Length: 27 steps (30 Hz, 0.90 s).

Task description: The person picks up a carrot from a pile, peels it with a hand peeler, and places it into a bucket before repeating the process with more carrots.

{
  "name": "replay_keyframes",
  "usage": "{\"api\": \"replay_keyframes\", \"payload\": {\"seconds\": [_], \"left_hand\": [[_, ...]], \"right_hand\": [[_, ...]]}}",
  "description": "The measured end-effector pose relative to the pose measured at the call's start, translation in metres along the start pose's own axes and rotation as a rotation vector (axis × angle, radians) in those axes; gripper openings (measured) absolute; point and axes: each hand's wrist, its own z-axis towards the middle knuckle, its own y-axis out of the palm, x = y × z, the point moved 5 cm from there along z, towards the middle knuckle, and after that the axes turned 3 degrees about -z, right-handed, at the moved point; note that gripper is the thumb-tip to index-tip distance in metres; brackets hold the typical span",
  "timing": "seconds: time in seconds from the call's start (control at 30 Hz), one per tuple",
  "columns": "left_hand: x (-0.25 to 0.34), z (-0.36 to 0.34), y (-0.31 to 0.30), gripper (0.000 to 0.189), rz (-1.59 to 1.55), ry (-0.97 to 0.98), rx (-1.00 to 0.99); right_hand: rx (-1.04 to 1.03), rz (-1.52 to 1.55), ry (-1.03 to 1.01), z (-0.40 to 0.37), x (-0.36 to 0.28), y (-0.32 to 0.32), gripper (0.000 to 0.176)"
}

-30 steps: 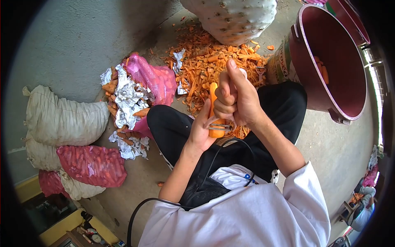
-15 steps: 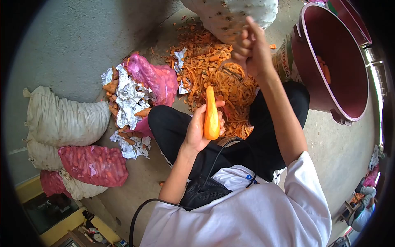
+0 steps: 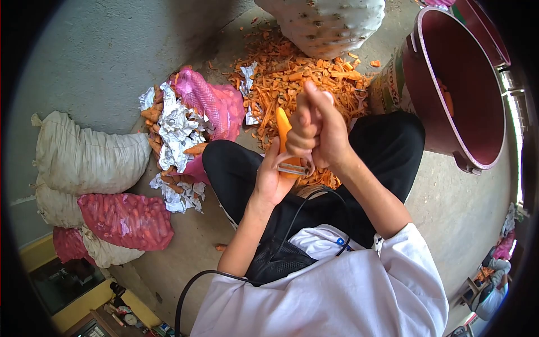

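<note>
Between my knees, my left hand is wrapped around a peeled orange carrot, its narrow end pointing away from me. My right hand grips a Y-shaped peeler, whose blade lies across the thick lower end of the carrot. The right fingers are closed round the peeler's handle and hide most of it. They also cover part of the carrot's side. Beneath and beyond both hands, a wide heap of orange peelings and carrot ends spreads over the floor.
A pink mesh bag of carrots lies left of the heap beside crumpled paper. Stuffed sacks and a red mesh bag are farther left. A maroon tub holding carrots stands right; a bulging white sack sits beyond the heap.
My right hand has come down and toward me from above the heap, bringing the peeler onto the carrot. My left hand stays in nearly the same place, still holding the carrot.
</note>
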Motion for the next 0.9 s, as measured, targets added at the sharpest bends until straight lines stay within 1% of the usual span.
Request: {"api": "replay_keyframes", "payload": {"seconds": [0.07,0.1,0.13,0.2,0.23,0.27,0.3,0.33,0.4,0.43,0.53,0.6,0.67,0.7,0.73,0.8,0.9], "left_hand": [[0.003,-0.007,0.014,0.03,-0.001,-0.007,0.005],[0.001,-0.008,0.014,0.035,-0.01,-0.003,0.024],[0.0,-0.009,0.01,0.037,0.046,-0.02,-0.038],[-0.003,-0.009,-0.003,0.04,0.159,-0.055,-0.16],[0.0,-0.016,0.009,0.047,0.269,0.031,-0.047],[0.0,-0.02,0.014,0.05,0.251,-0.003,-0.092],[-0.003,-0.023,0.014,0.05,0.271,-0.034,-0.115],[-0.006,-0.027,0.014,0.05,0.294,-0.067,-0.139],[-0.004,-0.027,0.011,0.049,0.221,-0.067,-0.101],[-0.004,-0.025,0.011,0.049,0.177,-0.062,-0.083],[-0.001,-0.018,0.005,0.049,0.161,-0.094,0.018],[-0.001,-0.016,0.01,0.045,0.076,-0.118,-0.091],[-0.001,-0.015,0.014,0.041,-0.008,-0.144,-0.2],[-0.005,-0.011,0.004,0.04,-0.071,-0.145,-0.355],[-0.004,-0.012,0.006,0.04,-0.065,-0.131,-0.284],[-0.003,-0.015,0.016,0.039,-0.053,-0.098,-0.146],[-0.003,-0.018,0.017,0.044,-0.027,-0.069,-0.245]], "right_hand": [[-0.02,-0.057,0.02,-0.003,0.006,0.003,0.049],[-0.004,-0.043,0.05,-0.004,0.007,0.002,0.049],[0.014,-0.03,0.082,-0.005,0.008,0.001,0.049],[0.041,0.047,0.046,0.0,-0.005,-0.005,0.048],[0.188,-0.07,-0.088,0.008,-0.023,-0.016,0.047],[0.268,-0.265,-0.357,0.02,-0.051,-0.027,0.045],[0.28,-0.248,-0.427,0.033,-0.075,-0.038,0.044],[0.248,-0.209,-0.495,0.048,-0.095,-0.051,0.043],[0.247,-0.218,-0.48,0.052,-0.114,-0.053,0.044],[0.197,-0.199,-0.413,0.05,-0.11,-0.044,0.043],[0.04,-0.145,-0.228,0.026,-0.068,-0.008,0.042],[0.01,-0.041,-0.053,0.011,-0.036,0.004,0.042],[0.086,0.004,0.059,0.001,-0.01,0.005,0.042],[0.04,0.054,0.108,-0.003,-0.002,0.007,0.043],[0.063,0.04,0.13,-0.006,0.005,0.008,0.043],[0.01,0.001,0.122,-0.007,0.013,0.005,0.044],[0.025,0.051,0.159,-0.008,0.012,0.003,0.045]]}}
